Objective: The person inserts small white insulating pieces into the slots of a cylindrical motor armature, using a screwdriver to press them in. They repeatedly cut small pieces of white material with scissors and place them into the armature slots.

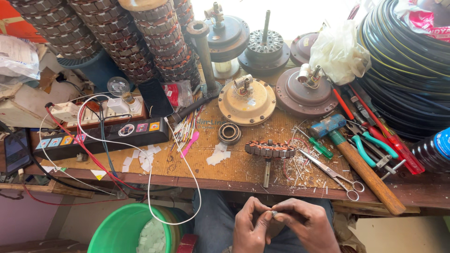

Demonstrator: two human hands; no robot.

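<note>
My left hand (251,227) and my right hand (304,224) meet below the bench edge, over my lap. Together the fingertips pinch a small pale piece (273,213); I cannot tell what it is. On the wooden bench (243,171) just above the hands lies a wound motor stator (270,149) with orange coils on a short shaft. Scissors (333,174) lie to its right, amid scattered white scraps. A bearing ring (229,133) sits to its left.
A hammer (361,164), screwdrivers and pliers (370,140) lie at the right. Fan motor housings (247,100) and stacked stators (122,37) fill the back. A black power strip (101,137), wires, a bulb (118,86) and a phone (155,97) sit left. A green bucket (124,229) stands below.
</note>
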